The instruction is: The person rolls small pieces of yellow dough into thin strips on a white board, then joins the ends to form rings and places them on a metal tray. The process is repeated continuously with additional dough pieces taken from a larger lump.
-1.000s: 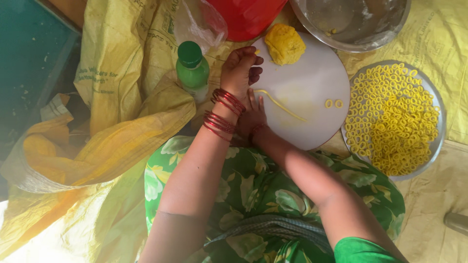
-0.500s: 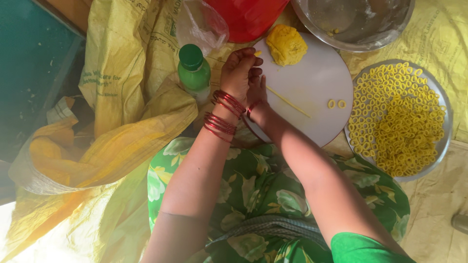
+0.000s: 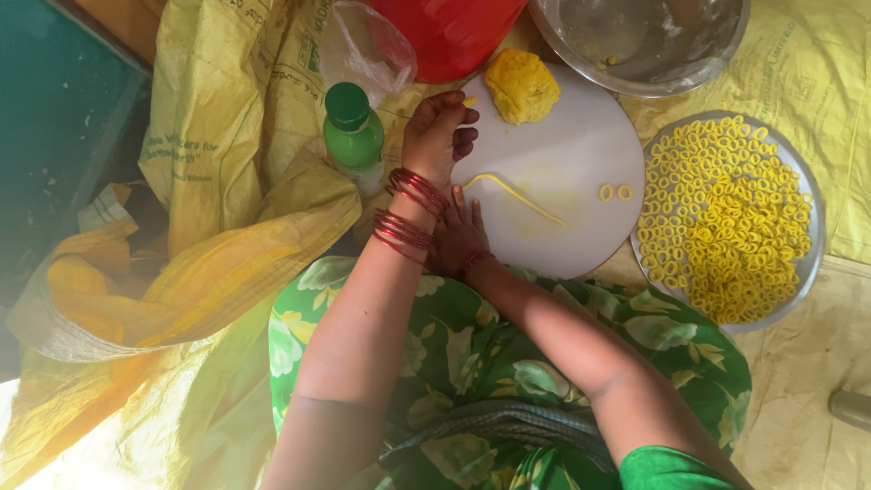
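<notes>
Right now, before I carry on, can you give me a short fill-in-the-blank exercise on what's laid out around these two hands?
1. The thin yellow dough strand lies on the round ____ board.
2. The left hand carries red ____ on its wrist.
3. The small plastic bottle beside that hand has a ____ cap.
4. The flat metal plate on the right is filled with yellow dough ____.

Missing words: white; bangles; green; rings

Yellow woven sacking [image 3: 817, 73] over the floor, dark teal surface [image 3: 54, 118] at left.
</notes>
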